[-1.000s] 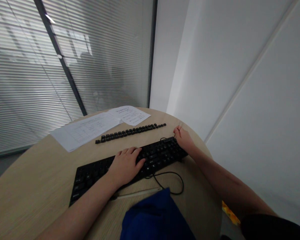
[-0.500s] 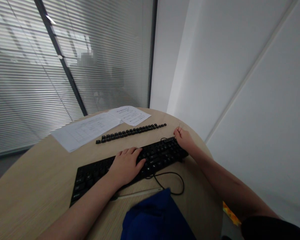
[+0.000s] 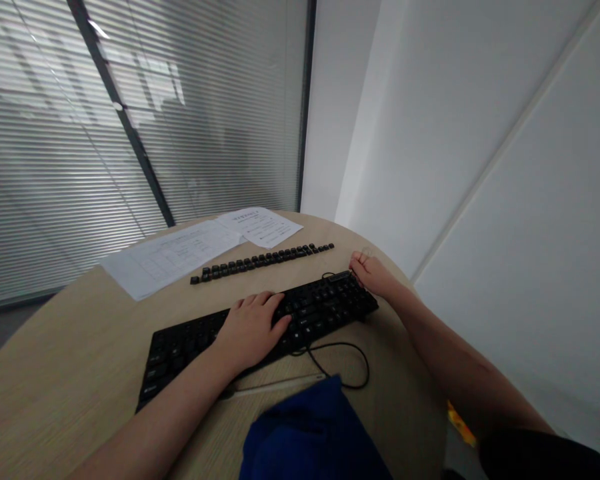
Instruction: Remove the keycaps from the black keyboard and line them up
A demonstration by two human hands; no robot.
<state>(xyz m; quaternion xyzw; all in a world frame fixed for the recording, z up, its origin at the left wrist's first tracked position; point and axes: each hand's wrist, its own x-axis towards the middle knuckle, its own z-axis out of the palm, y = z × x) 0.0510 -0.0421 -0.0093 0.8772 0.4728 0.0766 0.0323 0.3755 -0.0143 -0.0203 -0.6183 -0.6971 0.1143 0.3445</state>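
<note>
A black keyboard [image 3: 310, 308] lies at a slant across the table in front of me. My left hand [image 3: 253, 328] rests flat on its middle, fingers spread over the keys, holding nothing. At the keyboard's far right corner, my right hand [image 3: 370, 272] is closed in a pinch. Thin wire loops stick up from its fingers, looking like a wire keycap puller [image 3: 366, 251]; most of it is hidden. Beyond the keyboard, loose black keycaps [image 3: 265, 260] stand lined up in rows. The keys under my left hand and forearm are covered.
White printed sheets [image 3: 180, 253] lie at the table's far left. A black cable [image 3: 367, 367] loops in front of the keyboard, beside a thin pale strip [image 3: 280, 385]. Blue cloth [image 3: 315, 433] covers the near edge. A white wall [image 3: 480, 133] rises close on the right.
My right hand has shifted slightly right at the keyboard's corner, and the wire loops lean further right. My left hand stays on the keys. The view has tilted a little.
</note>
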